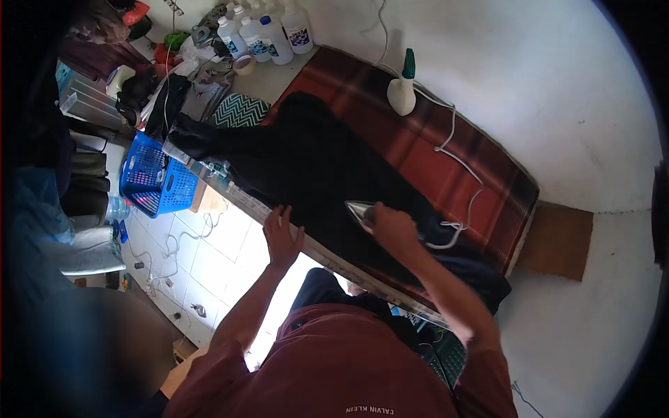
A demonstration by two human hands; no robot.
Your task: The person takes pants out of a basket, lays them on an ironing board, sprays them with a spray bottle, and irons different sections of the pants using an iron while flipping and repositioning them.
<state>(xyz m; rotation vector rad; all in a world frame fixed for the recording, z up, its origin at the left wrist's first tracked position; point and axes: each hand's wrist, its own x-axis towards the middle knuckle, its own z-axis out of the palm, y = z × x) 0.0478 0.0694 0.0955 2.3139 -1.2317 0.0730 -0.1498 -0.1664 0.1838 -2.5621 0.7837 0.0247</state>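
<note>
A dark garment (pixel 313 164) is spread along a table covered with a red plaid cloth (pixel 446 160). My right hand (pixel 391 228) is wrapped round the handle of an iron (pixel 359 210), whose pointed metal tip faces left on the garment. From behind the iron a white cord (pixel 476 198) runs up over the cloth toward the wall. At the table's near edge, my left hand (pixel 282 239) rests on the garment's border with its fingers apart and nothing held in it. The iron's soleplate is hidden against the fabric.
A spray bottle with a green top (pixel 402 94) stands at the cloth's far edge. White bottles (pixel 275 42) and a tape roll (pixel 244 65) are at the back left. A blue basket (pixel 157 177) sits left of the table. Cardboard (pixel 557 242) lies at the right end.
</note>
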